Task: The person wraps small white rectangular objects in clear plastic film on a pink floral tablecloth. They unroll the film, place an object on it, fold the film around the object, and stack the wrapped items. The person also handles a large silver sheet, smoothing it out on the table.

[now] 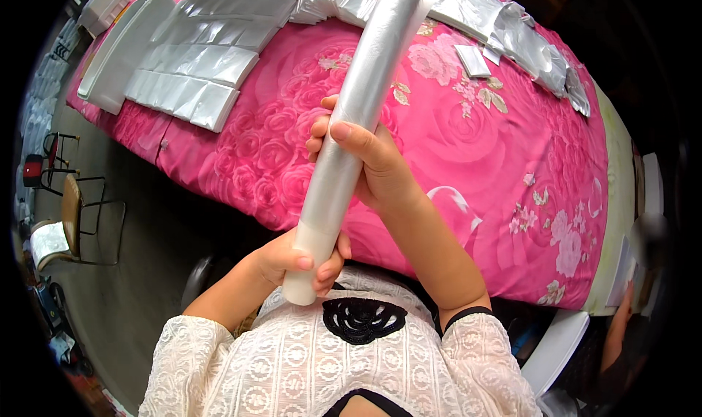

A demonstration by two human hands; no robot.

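Note:
A long roll of shiny, translucent plastic film [369,69] slants up and away from my body, its far end running past the top of the picture. My left hand [281,258] is closed around the pale core end, close to my chest. Farther up, my right hand [380,161] wraps the roll near its middle, thumb on top and fingertips showing on the left side. The roll is held above a table with a pink flowered cloth [278,124].
Rows of flat silvery packets [212,66] lie at the table's far left beside a white box [121,58]. More film packets [526,44] line the far right edge, near a small white packet [473,61]. A chair [72,208] stands left; another person's arm [619,329] shows right.

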